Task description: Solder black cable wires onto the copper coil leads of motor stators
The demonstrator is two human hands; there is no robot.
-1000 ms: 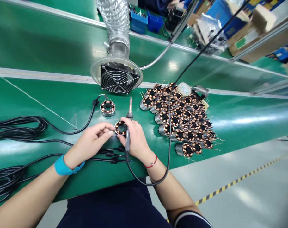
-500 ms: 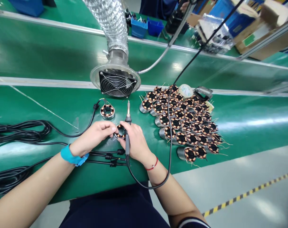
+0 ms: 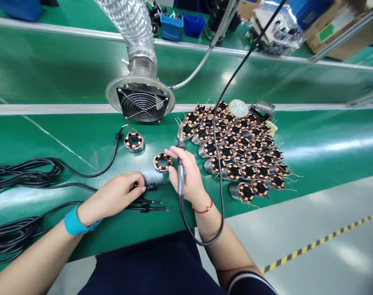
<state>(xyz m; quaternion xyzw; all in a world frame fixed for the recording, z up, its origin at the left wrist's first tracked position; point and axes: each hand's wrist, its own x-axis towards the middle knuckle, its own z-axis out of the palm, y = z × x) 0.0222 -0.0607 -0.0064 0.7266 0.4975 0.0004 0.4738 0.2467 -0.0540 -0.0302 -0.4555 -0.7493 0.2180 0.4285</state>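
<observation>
I am pinching a black cable [image 3: 151, 187] in my left hand [image 3: 123, 193], its free end pointing rightward, and gripping a soldering iron [image 3: 180, 176] in my right hand [image 3: 191, 174]. The copper-wound ring [image 3: 162, 168] is lying on the surface [image 3: 118, 229], beyond the cable, nearer my right hand.

Left hand [image 3: 129, 191] let go of coil ring [image 3: 162, 162], dropped down to top loose cable [image 3: 151, 187], got it pinched now. Cable end shifted too, up closer to ring. Right hand [image 3: 186, 174] slid off to right, soldering iron [image 3: 180, 178] went along, tip now over by coil pile [image 3: 232, 153] from here. Ring's just sitting on bench [image 3: 109, 235] now, way more visible.
</observation>
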